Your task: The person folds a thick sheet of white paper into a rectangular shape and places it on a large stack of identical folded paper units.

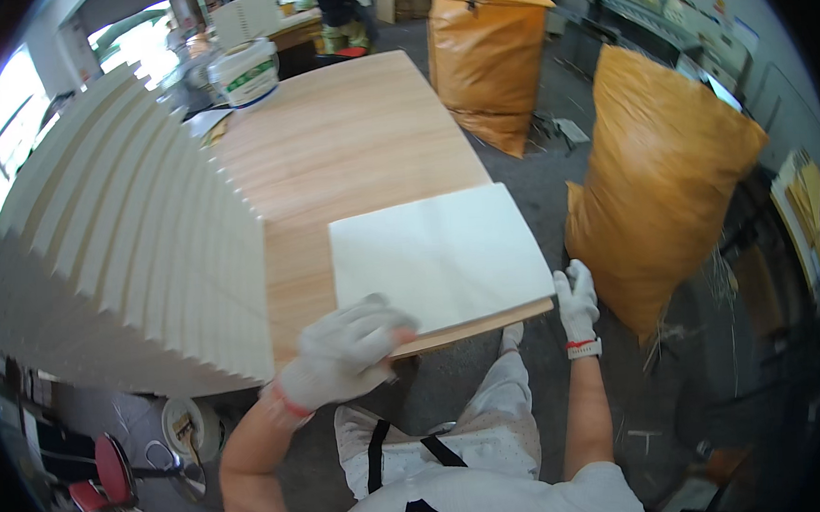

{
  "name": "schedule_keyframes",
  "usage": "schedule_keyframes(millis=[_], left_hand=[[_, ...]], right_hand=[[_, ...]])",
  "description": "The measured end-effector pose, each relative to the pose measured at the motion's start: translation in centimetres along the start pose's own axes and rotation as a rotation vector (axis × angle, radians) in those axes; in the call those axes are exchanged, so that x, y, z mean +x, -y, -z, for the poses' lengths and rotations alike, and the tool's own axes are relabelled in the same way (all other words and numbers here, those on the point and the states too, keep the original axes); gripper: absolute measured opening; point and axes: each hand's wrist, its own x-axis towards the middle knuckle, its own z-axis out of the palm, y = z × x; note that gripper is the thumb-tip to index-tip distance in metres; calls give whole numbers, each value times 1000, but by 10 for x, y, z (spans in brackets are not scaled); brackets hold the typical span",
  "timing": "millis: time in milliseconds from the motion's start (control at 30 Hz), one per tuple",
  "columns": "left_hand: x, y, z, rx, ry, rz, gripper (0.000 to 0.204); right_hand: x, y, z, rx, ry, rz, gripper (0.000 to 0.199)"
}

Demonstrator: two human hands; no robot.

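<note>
A white square sheet (438, 254) lies flat at the near end of a long wooden table (356, 137). My left hand (345, 349), in a white work glove, rests on the sheet's near left corner and presses it against the table edge. My right hand (577, 302), also gloved, touches the sheet's near right corner at the table's edge, fingers pointing up. To the left of the sheet stands a big fanned stack of white boards (128, 245), stepped like stairs.
Two tall orange sacks stand right of the table, one near (663, 175), one farther back (487, 59). A white bucket (244, 74) sits at the table's far left. A red chair (104, 476) and a tape roll (191, 429) are on the floor at lower left.
</note>
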Motion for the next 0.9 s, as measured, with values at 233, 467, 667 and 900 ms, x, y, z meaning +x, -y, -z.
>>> schedule_keyframes(millis=[233, 467, 667, 900], left_hand=[[98, 62, -163, -1, 203, 29, 14], [98, 76, -189, -97, 128, -3, 9], [100, 77, -187, -282, 130, 6, 10], [97, 77, -187, -395, 135, 105, 9]], right_hand=[[-10, 41, 21, 124, 243, -17, 35], [8, 111, 31, -16, 175, 485, 28], [38, 131, 14, -66, 251, 665, 15], [35, 128, 7, -125, 160, 684, 15]])
